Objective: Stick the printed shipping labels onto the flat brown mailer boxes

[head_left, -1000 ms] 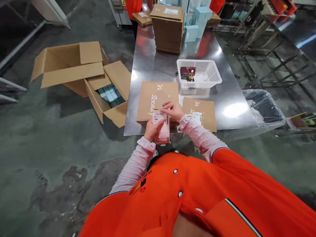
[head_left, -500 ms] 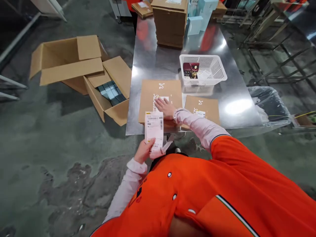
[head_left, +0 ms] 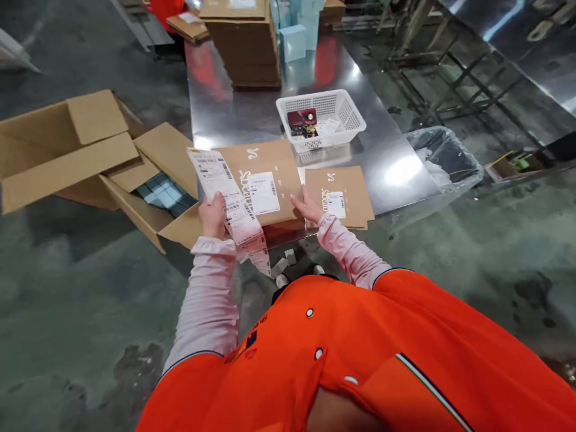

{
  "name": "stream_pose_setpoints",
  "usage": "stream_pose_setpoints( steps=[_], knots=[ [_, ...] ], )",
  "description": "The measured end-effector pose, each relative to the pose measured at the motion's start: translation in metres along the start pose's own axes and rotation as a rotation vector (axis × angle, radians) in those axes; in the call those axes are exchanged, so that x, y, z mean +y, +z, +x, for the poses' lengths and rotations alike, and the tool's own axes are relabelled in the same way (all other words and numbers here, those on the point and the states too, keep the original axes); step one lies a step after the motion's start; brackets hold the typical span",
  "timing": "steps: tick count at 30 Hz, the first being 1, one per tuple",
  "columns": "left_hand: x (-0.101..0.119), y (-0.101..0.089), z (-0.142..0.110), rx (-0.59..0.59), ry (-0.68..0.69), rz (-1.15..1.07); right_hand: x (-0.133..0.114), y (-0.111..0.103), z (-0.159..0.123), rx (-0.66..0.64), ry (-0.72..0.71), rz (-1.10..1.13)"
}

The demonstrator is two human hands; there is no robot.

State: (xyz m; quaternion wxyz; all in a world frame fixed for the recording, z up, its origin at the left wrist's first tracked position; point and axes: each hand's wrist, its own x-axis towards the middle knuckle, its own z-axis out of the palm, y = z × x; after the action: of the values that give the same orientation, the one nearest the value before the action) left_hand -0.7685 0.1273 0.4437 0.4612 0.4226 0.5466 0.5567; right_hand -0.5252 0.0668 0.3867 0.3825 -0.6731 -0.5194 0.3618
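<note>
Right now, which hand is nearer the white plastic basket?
Right hand. It rests against the stacked kraft mailers, which lie between it and the white plastic basket; the left hand, holding a strip of shipping labels, is farther away, at the mailers' left corner.

The right hand [head_left: 306, 205] has drawn back from the middle of the cardboard mailer [head_left: 274, 157] to its near edge, uncovering a white shipping label [head_left: 263, 193] on it. The left hand [head_left: 213, 216] has moved further left, and the strip of labels [head_left: 220, 183] it holds now stands longer, its tail hanging past the worktop [head_left: 211, 108] edge.
</note>
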Motion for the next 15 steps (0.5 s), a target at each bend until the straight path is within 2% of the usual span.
stream_pose_setpoints(
  steps=[2, 4, 6, 8, 9, 11, 13, 14, 15],
  knots=[
    [0.016, 0.014, -0.021, -0.017, -0.043, -0.169, 0.016, -0.042, -0.010, 0.150, -0.103, 0.106],
    [0.032, 0.026, -0.044, -0.094, -0.069, -0.251, 0.036, -0.097, -0.023, 0.315, -0.120, 0.131],
    [0.041, 0.033, -0.065, -0.153, -0.101, -0.229, 0.053, -0.148, -0.035, 0.409, -0.006, 0.027],
    [0.038, 0.035, -0.085, -0.185, -0.122, -0.174, 0.056, -0.174, -0.045, 0.394, 0.154, -0.164],
    [0.033, 0.035, -0.094, -0.206, -0.122, -0.151, 0.051, -0.174, -0.049, 0.325, 0.191, -0.244],
    [0.021, 0.035, -0.114, -0.271, -0.122, -0.115, 0.030, -0.148, -0.058, 0.048, 0.116, -0.251],
    [0.011, 0.035, -0.130, -0.406, -0.152, -0.066, 0.001, -0.098, -0.069, -0.254, -0.069, -0.009],
    [0.008, 0.034, -0.137, -0.468, -0.156, -0.047, -0.013, -0.071, -0.075, -0.302, -0.126, 0.166],
    [0.006, 0.034, -0.141, -0.495, -0.142, -0.041, -0.024, -0.046, -0.082, -0.282, -0.152, 0.313]
  ],
)
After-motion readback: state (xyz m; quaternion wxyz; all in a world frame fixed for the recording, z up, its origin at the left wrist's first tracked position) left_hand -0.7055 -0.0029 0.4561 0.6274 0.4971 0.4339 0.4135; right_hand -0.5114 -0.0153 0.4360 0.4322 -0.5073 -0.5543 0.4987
